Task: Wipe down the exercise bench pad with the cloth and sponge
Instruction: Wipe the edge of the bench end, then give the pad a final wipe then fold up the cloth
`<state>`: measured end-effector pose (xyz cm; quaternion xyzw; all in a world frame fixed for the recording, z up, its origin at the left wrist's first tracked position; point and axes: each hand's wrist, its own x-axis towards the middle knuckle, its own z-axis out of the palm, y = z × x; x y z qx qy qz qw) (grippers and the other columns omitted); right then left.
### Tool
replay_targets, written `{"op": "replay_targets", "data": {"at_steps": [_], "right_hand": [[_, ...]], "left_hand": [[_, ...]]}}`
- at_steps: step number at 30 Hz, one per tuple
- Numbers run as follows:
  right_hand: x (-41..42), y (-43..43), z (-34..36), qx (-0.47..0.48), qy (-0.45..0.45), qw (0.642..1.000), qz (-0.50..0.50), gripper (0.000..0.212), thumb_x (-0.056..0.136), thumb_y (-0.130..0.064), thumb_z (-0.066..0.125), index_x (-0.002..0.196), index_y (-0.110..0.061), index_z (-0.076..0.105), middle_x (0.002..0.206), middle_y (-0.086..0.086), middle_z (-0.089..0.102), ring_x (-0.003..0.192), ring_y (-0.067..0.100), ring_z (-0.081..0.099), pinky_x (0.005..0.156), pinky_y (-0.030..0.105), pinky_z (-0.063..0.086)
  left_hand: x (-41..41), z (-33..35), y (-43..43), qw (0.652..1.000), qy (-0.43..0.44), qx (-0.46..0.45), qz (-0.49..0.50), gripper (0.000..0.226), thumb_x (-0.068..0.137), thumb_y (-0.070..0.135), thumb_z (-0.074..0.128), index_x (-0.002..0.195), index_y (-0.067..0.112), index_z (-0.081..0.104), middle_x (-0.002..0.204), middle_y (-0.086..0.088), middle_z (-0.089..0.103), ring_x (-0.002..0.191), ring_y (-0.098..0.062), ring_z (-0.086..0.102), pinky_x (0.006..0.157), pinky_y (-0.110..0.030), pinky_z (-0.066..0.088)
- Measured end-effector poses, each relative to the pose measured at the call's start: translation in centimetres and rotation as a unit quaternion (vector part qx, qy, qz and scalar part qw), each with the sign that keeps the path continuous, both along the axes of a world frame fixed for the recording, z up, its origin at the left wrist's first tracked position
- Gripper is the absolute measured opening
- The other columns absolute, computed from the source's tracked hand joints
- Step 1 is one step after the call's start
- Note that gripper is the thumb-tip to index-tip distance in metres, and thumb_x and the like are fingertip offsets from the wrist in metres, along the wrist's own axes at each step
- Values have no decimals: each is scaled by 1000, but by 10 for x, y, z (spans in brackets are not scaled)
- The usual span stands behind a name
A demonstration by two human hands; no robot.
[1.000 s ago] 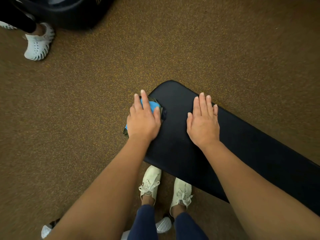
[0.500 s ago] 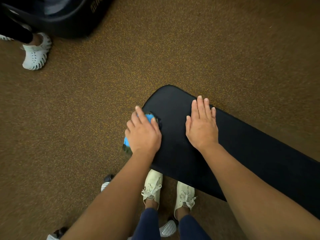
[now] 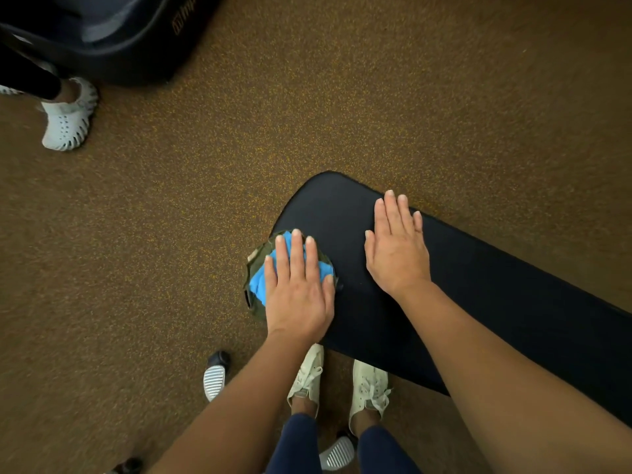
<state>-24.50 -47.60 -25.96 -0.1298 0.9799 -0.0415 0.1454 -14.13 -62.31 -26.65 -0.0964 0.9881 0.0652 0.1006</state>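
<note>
A long black bench pad [image 3: 478, 302] runs from the middle of the view to the lower right. My left hand [image 3: 297, 292] lies flat with fingers spread on a blue sponge [image 3: 257, 285], which sits on an olive-green cloth [image 3: 254, 261] at the pad's left edge. Sponge and cloth hang partly over that edge. My right hand [image 3: 396, 251] rests palm-down and empty on the pad, to the right of the left hand.
Brown speckled carpet [image 3: 342, 97] surrounds the pad. My own feet in cream laced shoes [image 3: 369, 391] stand below the pad's near edge. Another person's white clog [image 3: 68, 121] is at the far left. A dark machine base [image 3: 113, 39] fills the top left corner.
My left hand has slid with the sponge and cloth along the pad's left edge toward me, and its fingers have spread flatter. The right hand stays flat on the pad.
</note>
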Motion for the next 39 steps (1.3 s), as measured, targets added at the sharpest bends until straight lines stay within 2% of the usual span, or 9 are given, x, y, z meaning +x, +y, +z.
{"op": "replay_targets", "data": {"at_steps": [5, 10, 14, 17, 21, 25, 29, 33, 39], "right_hand": [[0, 0, -1, -11, -1, 1000, -2, 58, 102, -33, 22, 152, -10, 6, 161, 8, -1, 148, 24, -6, 118, 41, -4], [-2, 2, 3, -34, -7, 999, 2, 58, 102, -33, 25, 152, -10, 8, 161, 7, 0, 148, 23, -6, 118, 40, -4], [-3, 7, 4, -72, -2, 997, 6, 56, 102, -31, 29, 152, -10, 14, 161, 6, 4, 148, 21, -3, 118, 38, -4], [-1, 12, 0, -137, 23, 990, 3, 51, 101, -25, 35, 148, -6, 30, 158, 10, 19, 148, 25, 8, 118, 39, 3], [5, 22, -3, -210, 64, 975, -37, 49, 98, -26, 29, 134, -1, 50, 148, 14, 41, 142, 31, 27, 116, 47, 20], [11, 30, -3, -263, 122, 956, -50, 37, 97, -16, 40, 126, -2, 58, 138, 13, 53, 136, 30, 39, 110, 51, 34], [17, 16, 6, -289, 165, 943, 0, 34, 94, -13, 43, 119, -2, 64, 125, 13, 63, 125, 30, 53, 104, 50, 42], [39, -12, 9, -237, 157, 951, 124, 37, 91, -15, 44, 120, -2, 64, 127, 14, 62, 124, 32, 53, 103, 52, 42], [61, -9, -1, -67, 45, 973, 215, 58, 95, -43, 30, 145, -15, 37, 155, 7, 30, 144, 27, 23, 116, 51, 20]], "left_hand": [[-18, -1, 13, 999, 14, 15, 31, 63, 98, 39, 22, 150, 3, 15, 159, -18, 10, 146, -38, 2, 118, -52, 9], [11, -1, 29, 988, 38, 46, -144, 55, 97, 29, 26, 146, 3, 32, 155, -16, 26, 145, -38, 13, 117, -51, 17], [5, -4, 28, 975, 111, 167, -98, 42, 96, 18, 35, 131, 2, 53, 145, -14, 45, 141, -32, 28, 117, -43, 19], [-5, -1, 37, 955, 130, 261, -58, 41, 101, 26, 33, 121, 2, 60, 137, -13, 54, 138, -30, 36, 116, -43, 23], [-21, 18, 56, 936, 76, 343, -34, 65, 98, 51, 20, 130, 7, 57, 142, -11, 49, 142, -23, 27, 118, -35, 11], [-24, 26, 51, 909, 73, 410, 14, 57, 101, 44, 21, 148, 13, 31, 151, -6, 37, 145, -12, 20, 118, -23, 4], [-22, 17, 28, 952, 105, 287, 6, 56, 90, 10, 25, 145, 5, 33, 147, -9, 42, 144, -23, 24, 120, -36, 9], [-20, 4, 12, 975, 122, 184, 3, 59, 86, 12, 27, 143, 2, 36, 146, -10, 44, 143, -29, 24, 116, -52, 10], [-13, -5, -7, 981, 111, 145, 59, 53, 96, 27, 24, 146, 11, 35, 154, -8, 31, 147, -29, 11, 116, -54, 1]]}}
